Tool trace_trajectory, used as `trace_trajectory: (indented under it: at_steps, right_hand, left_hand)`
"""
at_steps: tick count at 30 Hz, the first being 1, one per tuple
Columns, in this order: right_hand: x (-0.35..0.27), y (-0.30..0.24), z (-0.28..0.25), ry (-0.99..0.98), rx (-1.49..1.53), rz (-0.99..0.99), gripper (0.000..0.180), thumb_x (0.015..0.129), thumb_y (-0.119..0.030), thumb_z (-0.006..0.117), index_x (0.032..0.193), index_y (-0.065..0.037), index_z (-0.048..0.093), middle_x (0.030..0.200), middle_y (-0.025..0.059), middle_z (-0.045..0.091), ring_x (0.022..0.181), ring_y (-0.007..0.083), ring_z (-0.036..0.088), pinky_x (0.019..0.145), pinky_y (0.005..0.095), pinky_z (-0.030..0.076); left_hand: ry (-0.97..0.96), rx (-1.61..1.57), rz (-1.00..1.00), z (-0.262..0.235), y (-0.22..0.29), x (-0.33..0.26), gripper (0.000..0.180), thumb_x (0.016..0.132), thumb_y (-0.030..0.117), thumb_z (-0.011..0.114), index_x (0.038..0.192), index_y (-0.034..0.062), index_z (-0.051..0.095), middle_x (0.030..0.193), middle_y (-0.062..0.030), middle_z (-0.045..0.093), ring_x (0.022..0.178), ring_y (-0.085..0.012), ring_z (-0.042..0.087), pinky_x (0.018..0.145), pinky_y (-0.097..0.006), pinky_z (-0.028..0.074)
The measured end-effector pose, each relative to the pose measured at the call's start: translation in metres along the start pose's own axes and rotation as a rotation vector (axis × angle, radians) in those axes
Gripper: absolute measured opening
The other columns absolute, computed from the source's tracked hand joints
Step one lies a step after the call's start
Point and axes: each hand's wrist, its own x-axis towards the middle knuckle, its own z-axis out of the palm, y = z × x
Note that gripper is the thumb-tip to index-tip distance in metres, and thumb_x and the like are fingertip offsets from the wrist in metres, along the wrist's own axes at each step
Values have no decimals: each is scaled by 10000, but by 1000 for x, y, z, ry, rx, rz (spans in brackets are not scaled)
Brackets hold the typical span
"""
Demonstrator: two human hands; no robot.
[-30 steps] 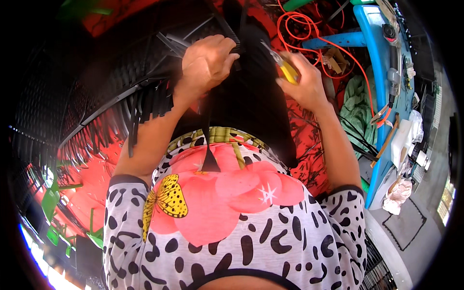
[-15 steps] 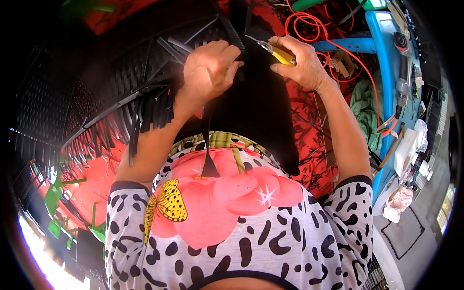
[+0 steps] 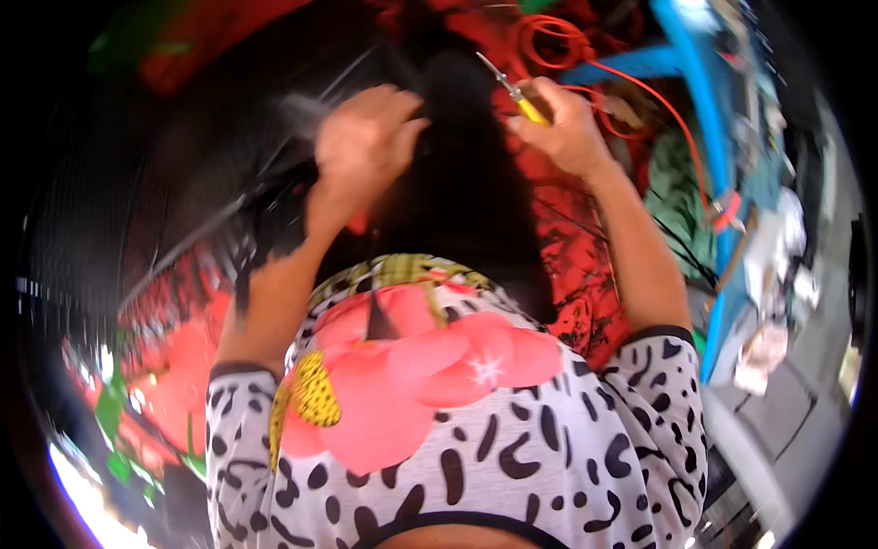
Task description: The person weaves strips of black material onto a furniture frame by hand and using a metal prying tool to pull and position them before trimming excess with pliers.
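Red floor covering, speckled with dark scraps, spreads beneath everything, showing best toward two o'clock. Over it, from nine round to eleven, lies a broad black woven piece, much of it lost in shadow and blur. From where I stand, the seated worker fills six o'clock in a spotted shirt, with dark trousers stretching toward twelve. Blue furniture curves down from one to three, a green cloth tucked inside its edge, and an orange cord loops from one o'clock down to that side.

At eleven, the left hand bends over the near edge of the weaving, fingers curled; it is too blurred for me to tell whether they pinch a strip. Near one o'clock, well apart from it, the right hand is wrapped around yellow-handled pliers, their slim metal nose aimed toward half past ten. Whether that nose is parted I can't tell. Loose black strips hang by the left forearm.

My worry is that pointed nose: a slip while pulling could jab the left hand or the trousers. Dangling strips might snag on the forearm, and a trailing cord could catch the right elbow.
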Motion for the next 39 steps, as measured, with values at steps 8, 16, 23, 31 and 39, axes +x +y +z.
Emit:
trace_trajectory:
  at_steps: [8, 16, 23, 31, 39]
  right_hand:
    - [-151, 63, -92, 894, -298, 396, 443, 752, -362, 676, 1032, -29, 594, 941, 164, 609, 871, 311, 590, 766, 397, 459]
    - [-249, 250, -357, 757, -1139, 991, 852, 754, -680, 534, 1139, 79, 548, 1107, 254, 598, 1052, 392, 567, 859, 464, 452]
    - [-38, 51, -117, 529, -224, 16, 321, 839, -198, 662, 1133, -78, 617, 1039, 84, 650, 920, 172, 635, 770, 291, 501]
    - [132, -52, 51, -253, -168, -266, 252, 803, -161, 607, 1032, -84, 676, 1049, 115, 636, 916, 282, 632, 802, 359, 506]
    - [167, -79, 106, -500, -497, -515, 268, 783, -282, 622, 959, -94, 699, 989, 115, 617, 940, 304, 598, 808, 407, 484]
  left_hand:
    - [-8, 28, -36, -24, 4, -26, 186, 735, 53, 703, 890, -25, 635, 873, -185, 634, 800, -355, 612, 724, -376, 490]
    - [-22, -20, 38, -27, 3, 6, 174, 737, 58, 710, 880, -7, 636, 848, -163, 638, 782, -326, 628, 703, -362, 500]
    - [3, 45, -41, -13, -9, -11, 202, 696, 106, 724, 853, 16, 634, 767, -142, 608, 725, -330, 604, 629, -369, 486]
    - [0, 36, -87, -15, -4, -12, 216, 655, 104, 726, 819, 47, 597, 730, -101, 560, 672, -308, 571, 573, -382, 458]
    - [28, 57, -94, -15, 1, -13, 230, 623, 107, 731, 801, 81, 589, 717, -78, 527, 659, -275, 559, 582, -370, 450]
